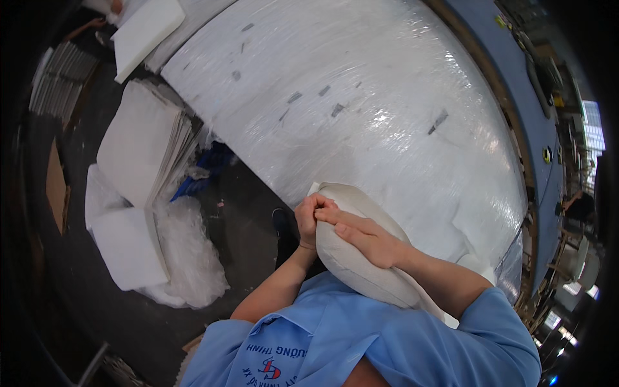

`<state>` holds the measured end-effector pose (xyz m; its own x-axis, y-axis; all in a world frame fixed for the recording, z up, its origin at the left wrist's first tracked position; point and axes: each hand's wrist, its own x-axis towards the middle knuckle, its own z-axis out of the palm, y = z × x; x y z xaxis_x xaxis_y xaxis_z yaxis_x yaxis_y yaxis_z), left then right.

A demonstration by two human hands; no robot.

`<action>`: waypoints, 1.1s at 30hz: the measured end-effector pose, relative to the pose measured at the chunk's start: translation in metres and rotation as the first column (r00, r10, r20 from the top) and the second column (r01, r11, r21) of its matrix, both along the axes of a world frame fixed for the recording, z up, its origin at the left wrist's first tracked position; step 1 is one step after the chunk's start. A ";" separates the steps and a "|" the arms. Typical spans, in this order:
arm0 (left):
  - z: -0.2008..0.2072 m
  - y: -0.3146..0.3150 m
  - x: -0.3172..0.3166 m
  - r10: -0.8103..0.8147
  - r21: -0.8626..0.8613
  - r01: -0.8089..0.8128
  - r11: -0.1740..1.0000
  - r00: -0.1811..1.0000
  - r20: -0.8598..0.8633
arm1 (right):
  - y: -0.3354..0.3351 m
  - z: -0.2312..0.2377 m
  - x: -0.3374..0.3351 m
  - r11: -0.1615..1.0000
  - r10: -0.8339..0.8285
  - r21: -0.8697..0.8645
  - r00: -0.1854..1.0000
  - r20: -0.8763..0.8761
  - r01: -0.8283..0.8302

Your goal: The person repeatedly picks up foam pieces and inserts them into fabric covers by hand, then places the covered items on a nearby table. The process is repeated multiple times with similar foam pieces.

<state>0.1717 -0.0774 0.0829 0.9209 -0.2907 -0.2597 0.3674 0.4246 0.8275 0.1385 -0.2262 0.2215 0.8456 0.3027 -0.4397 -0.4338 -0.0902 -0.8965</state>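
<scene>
The person wears a light blue, short-sleeved shirt (412, 348) with a collar (278, 324), dark lettering (278, 351) and a red-and-blue emblem (271, 369) on it. The trousers (285, 247) look black, the visible shoe (280, 221) dark with a paler edge. Left hand (309, 222) and right hand (371, 243) are bare.

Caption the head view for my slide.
Left hand curled at, right hand laid across, a pale cushion beside a plastic-covered table.

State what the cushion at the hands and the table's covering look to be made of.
Cushion: probably matte off-white fabric over soft padding; the surface is dull and bulges roundly. Covering: likely glossy clear or whitish plastic film, given its fine wrinkles and bright highlights.
</scene>
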 end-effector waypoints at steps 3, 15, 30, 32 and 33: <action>-0.011 -0.006 -0.005 0.024 0.026 -0.023 0.999 0.998 -0.050 | -0.007 -0.015 0.004 0.998 0.016 0.065 0.999 0.034 -0.018; 0.043 0.008 -0.003 0.117 0.269 -0.128 0.955 0.992 0.054 | -0.011 -0.026 0.012 0.990 -0.119 -0.088 0.983 -0.141 0.107; 0.089 0.001 -0.014 -0.038 0.186 -0.116 0.976 0.745 0.666 | 0.017 0.087 -0.039 0.656 0.242 -0.736 0.878 0.413 0.166; 0.089 0.001 -0.012 -0.074 0.210 -0.066 0.976 0.801 0.595 | 0.019 0.087 -0.036 0.635 0.245 -0.757 0.888 0.389 0.156; 0.089 0.003 -0.011 -0.092 0.226 -0.043 0.973 0.827 0.554 | 0.021 0.086 -0.035 0.635 0.234 -0.759 0.901 0.365 0.142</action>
<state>0.1604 -0.0742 0.1720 0.9198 -0.3131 0.2366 -0.1779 0.2047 0.9625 0.1040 -0.2057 0.3078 0.9851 0.0670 -0.1585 -0.0365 -0.8186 -0.5732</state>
